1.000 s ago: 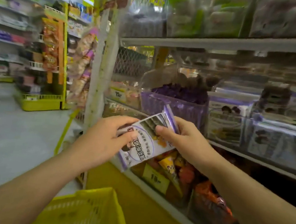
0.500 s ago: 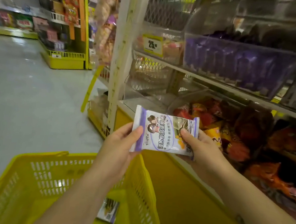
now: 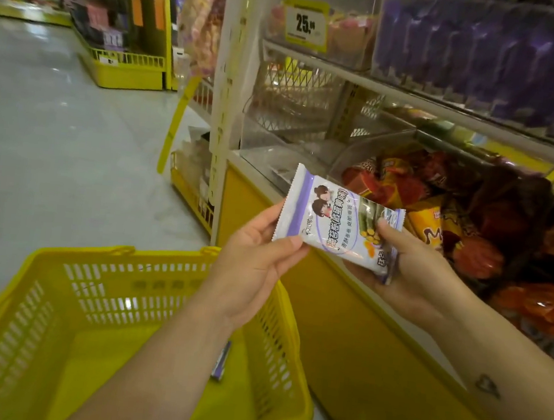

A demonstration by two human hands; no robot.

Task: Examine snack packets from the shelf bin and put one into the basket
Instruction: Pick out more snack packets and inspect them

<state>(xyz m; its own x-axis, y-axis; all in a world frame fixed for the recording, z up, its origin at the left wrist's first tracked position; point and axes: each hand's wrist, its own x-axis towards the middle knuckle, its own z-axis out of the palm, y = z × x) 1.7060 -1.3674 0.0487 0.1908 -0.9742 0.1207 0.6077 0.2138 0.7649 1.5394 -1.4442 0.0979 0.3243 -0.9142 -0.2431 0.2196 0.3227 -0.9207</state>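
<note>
A: Where do we log the snack packet (image 3: 335, 222)?

B: In the air, face up toward us, tilted down to the right. It sits in front of the yellow shelf base, above the basket's near-right corner and not inside it.

A: Hands?

B: Both pinching it. Left hand (image 3: 257, 262) takes the left crimped end, thumb on the front at the lower corner, fingers behind. Right hand (image 3: 411, 273) takes the right end, thumb on the print, palm cupped underneath.

A: We note the basket (image 3: 146, 285): yellow plastic, slotted walls, low at left.

B: One small purple-edged packet (image 3: 221, 360) lies on its bottom, partly hidden by the left forearm.

A: And the shelf bin (image 3: 438, 205)?

B: Clear-walled, just behind the held packet, heaped with orange and red packets. Above it, a bin of purple packets (image 3: 487, 54), and a yellow price tag (image 3: 306, 23) reading 25 to their left.
</note>
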